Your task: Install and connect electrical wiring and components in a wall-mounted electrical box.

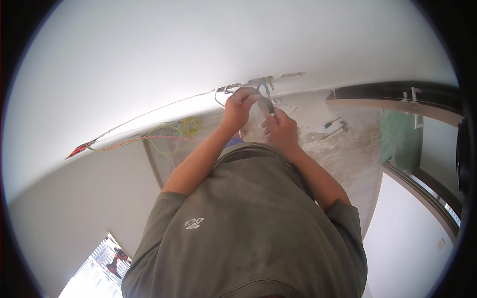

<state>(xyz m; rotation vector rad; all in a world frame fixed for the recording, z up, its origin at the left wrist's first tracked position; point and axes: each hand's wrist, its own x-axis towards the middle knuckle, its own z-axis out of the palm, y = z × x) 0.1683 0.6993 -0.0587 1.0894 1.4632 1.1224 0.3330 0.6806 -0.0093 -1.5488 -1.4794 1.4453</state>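
My left hand point(240, 105) is raised against the white wall, its fingers closed at a cluster of wires point(264, 88) coming out of a rough opening. What those fingers pinch is hidden. Slightly lower and to its right, my right hand point(282, 130) is closed on a dark, curved thing that looks like a roll of black tape point(267, 105). This roll sits between both hands, just below the wires. A grey cable point(216, 98) loops out of the wall left of my left hand.
Red and yellow wires point(134, 141) run from a wall slot at left toward a yellow wire coil point(191, 125) on the floor. A screwdriver point(332, 122) and a pale strip point(334, 134) lie on the dusty floor point(353, 154). At right stands a dark-edged frame point(397, 95).
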